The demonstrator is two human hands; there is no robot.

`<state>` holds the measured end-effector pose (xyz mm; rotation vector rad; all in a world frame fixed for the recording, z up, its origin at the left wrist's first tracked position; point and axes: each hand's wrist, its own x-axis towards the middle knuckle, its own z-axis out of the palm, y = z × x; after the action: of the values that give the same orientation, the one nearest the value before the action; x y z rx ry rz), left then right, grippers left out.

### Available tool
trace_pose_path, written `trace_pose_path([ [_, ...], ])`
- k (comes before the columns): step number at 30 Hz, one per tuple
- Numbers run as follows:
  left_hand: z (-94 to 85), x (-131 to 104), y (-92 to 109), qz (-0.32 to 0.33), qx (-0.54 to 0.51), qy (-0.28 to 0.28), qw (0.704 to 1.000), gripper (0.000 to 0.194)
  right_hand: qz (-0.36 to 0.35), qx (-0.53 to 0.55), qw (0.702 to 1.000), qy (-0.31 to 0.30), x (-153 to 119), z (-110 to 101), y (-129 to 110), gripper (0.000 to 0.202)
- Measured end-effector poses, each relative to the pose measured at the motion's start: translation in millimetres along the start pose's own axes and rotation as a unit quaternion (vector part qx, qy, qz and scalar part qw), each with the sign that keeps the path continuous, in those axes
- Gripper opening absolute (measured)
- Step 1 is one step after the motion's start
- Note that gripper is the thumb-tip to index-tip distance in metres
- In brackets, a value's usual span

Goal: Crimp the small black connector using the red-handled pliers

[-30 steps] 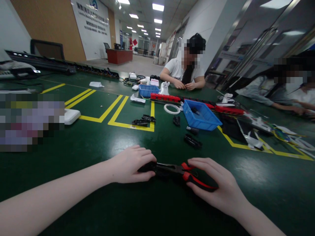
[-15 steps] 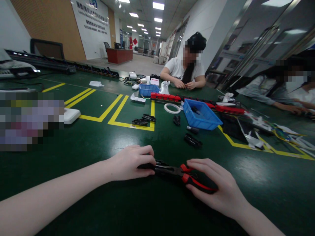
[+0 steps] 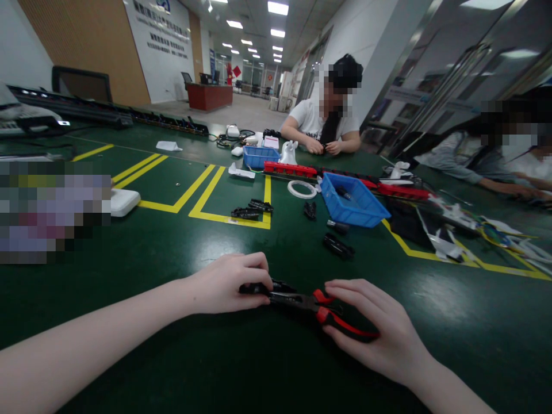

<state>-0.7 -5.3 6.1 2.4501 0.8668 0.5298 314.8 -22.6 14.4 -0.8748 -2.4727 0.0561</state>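
Slid a touch to the left and nearer the worker since a second ago are the pliers (image 3: 309,303), while the left hand (image 3: 233,284) has curled its forefinger higher, so more of the black part (image 3: 252,288) shows. From where I stand, that looks like a small shift of hold, with the work on this part apparently still under way. Starting at the left, that hand pinches the black part between thumb and fingers, low over the green table (image 3: 190,368). Farther off, two black pieces (image 3: 252,210) lie by the yellow tape (image 3: 267,201). Next come the pliers, midway between the hands, their nose reaching to the left fingertips (whether the jaws actually bite on the part, I can't tell from here). Beyond them sit a small black clump (image 3: 309,210), a longer black piece (image 3: 338,246) and a blue tray (image 3: 356,210). Last, at the right, the right hand (image 3: 382,330) holds the pliers' red-and-black handles, fingers on one, thumb on the other, handles spread apart.
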Motion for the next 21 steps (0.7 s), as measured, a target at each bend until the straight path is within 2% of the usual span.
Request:
trace_pose_path([
  [4, -1.0, -0.2, 3.9, -0.009, 0.003, 0.004, 1.0, 0.013, -0.006, -0.008, 1.0, -0.001, -0.4, 0.6, -0.1, 0.042],
  [12, 0.3, 0.7, -3.7, -0.003, -0.013, -0.014, 1.0, 0.015, -0.014, -0.015, 1.0, 0.011, -1.7, 1.3, -1.9, 0.043],
  [18, 1.3, -1.1, -0.5, -0.016, -0.022, 0.009, 1.0, 0.014, -0.013, -0.028, 0.999, 0.012, -2.0, 4.4, -2.2, 0.043],
  [21, 2.2, -0.4, -2.7, -0.013, -0.028, 0.002, 1.0, 0.014, -0.014, -0.031, 0.999, 0.01, -2.1, 6.5, -1.6, 0.043],
])
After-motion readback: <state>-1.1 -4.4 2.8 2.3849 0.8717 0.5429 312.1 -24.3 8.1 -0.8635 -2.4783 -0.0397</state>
